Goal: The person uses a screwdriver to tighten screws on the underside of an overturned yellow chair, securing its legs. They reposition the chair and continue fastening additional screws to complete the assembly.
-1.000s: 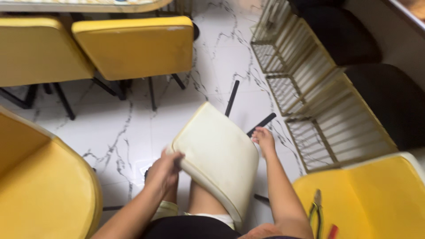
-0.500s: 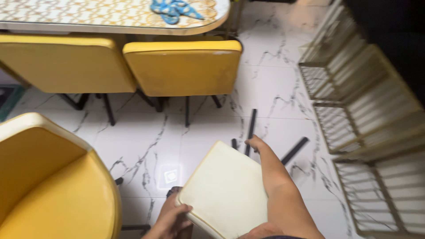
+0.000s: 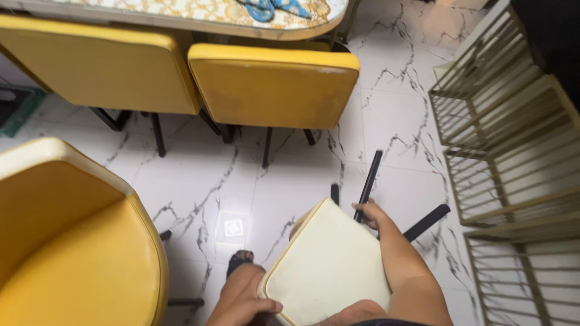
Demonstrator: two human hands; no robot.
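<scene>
Now: both hands grip cream padded chair seat [image 3: 329, 271] (smooth, rounded corners): left hand [image 3: 244, 305] near edge, right hand [image 3: 371, 214] far.

Packages: none in view.
Labels: none to be seen on any chair or on the rack.
Signs: none.
Screens: none.
Unclear: a small pale square on the floor tile; whether it is a sticker cannot be told.

Left hand [image 3: 244, 309] low, thumb out; right hand [image 3: 370, 214] forward, fingers curled.
</scene>
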